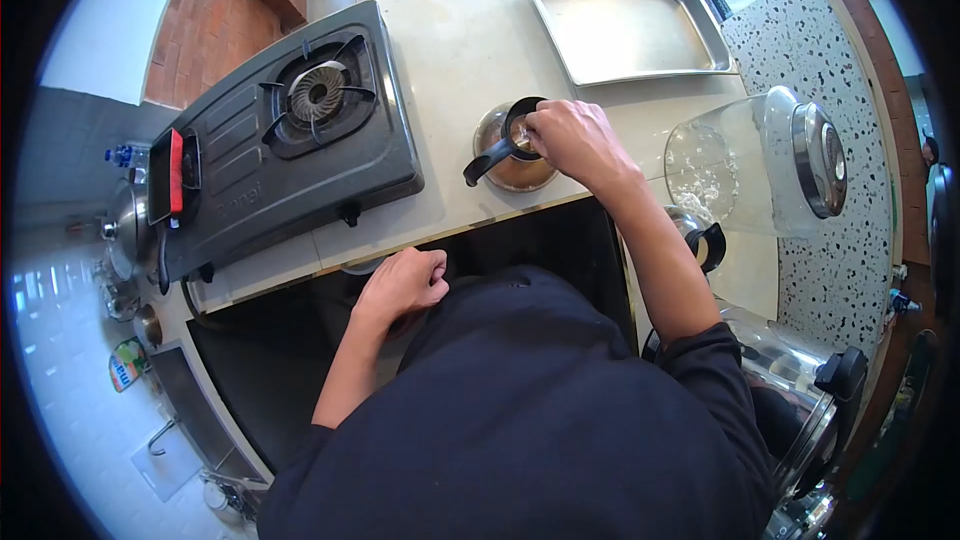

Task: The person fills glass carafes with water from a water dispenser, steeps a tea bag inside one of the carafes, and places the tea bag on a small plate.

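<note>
A glass carafe point(522, 177) with a black rim and handle stands on the counter, brown liquid showing inside it. Over its mouth, my right hand point(580, 140) is closed in a pinch, fingertips dipping at the rim. What they hold is hidden by the hand. The carafe's black handle point(487, 161) points toward my left side. My left hand point(405, 285) hangs in front of my body near the counter's front edge, fingers curled, with nothing visible in it.
To the left sits a black gas stove point(290, 130). A metal tray point(640, 25) lies at the back. On the right are a large clear jar point(745, 155) with a metal lid, tipped on its side in this view, and another black-handled glass vessel point(700, 237).
</note>
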The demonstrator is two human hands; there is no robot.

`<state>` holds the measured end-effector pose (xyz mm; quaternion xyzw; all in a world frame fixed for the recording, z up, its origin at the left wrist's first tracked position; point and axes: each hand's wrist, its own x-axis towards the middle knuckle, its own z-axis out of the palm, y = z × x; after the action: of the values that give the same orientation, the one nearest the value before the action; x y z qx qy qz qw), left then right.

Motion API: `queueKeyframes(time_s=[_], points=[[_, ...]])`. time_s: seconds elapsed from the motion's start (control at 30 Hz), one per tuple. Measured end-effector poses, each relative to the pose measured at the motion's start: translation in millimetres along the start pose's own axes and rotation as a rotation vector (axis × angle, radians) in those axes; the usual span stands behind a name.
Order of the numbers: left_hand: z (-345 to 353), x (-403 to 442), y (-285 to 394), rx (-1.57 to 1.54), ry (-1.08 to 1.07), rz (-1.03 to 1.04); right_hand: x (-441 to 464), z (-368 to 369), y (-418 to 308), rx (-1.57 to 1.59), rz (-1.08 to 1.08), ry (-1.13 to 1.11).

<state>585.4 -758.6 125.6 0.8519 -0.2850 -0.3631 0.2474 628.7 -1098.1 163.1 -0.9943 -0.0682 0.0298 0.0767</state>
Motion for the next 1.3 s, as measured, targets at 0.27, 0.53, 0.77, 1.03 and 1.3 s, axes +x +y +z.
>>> queueKeyframes(time_s=[0.27,0.53,0.77,1.03,1.3], points=[[4,-4,-1,0.009,0.002,-0.007,-10,-59,-12,0.070,0.023,0.158],[3,-5,-3,0.015,0.015,-0.001,1,-3,-5,0.046,0.013,0.017],[1,-7,0,-0.009,0.010,-0.024,-6,-33,-11,0.073,0.030,0.084],[3,-5,-4,0.005,0.012,-0.007,-7,-32,-10,0.054,0.030,0.092],[3,-5,-7,0.008,0.032,0.007,-3,-9,-4,0.068,-0.001,0.055]])
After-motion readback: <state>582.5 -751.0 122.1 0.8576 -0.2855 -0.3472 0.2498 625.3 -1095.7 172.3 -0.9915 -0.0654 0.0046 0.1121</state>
